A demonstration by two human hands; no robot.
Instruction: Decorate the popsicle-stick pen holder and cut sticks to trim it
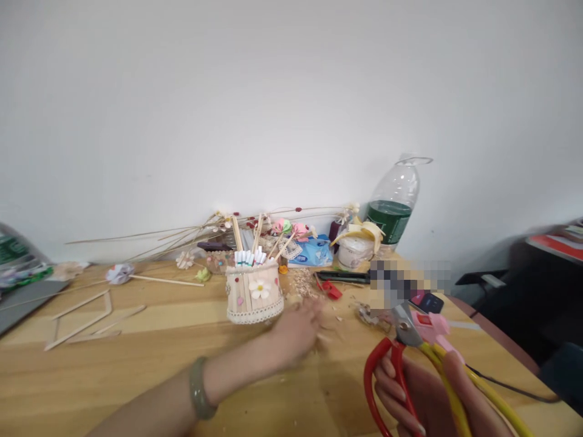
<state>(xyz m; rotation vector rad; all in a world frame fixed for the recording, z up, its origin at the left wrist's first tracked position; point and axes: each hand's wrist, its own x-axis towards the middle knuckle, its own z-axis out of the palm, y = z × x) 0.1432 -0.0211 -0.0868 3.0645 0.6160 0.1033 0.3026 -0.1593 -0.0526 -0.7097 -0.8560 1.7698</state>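
Observation:
My right hand (428, 394) grips a pair of scissors (404, 328) with one red and one yellow handle loop, its blades pointing away and partly pixelated. My left hand (298, 328), with a green bangle (201, 388) on the wrist, reaches over the table beside small wood scraps (303, 282). Its fingers are smeared by motion, so I cannot see whether they hold anything. Just left of it stands a stick-covered pen holder (255, 294) with lace trim and a white flower, filled with white-capped pens and wooden sticks.
A red clip-like piece (332, 290), a black cutter-like tool (344, 277) and a pink tool (430, 328) lie right. Behind are a blue tissue pack (310, 252), a banana peel (362, 233) on a tub and a large bottle (394, 206). Stick frames (84, 318) lie left.

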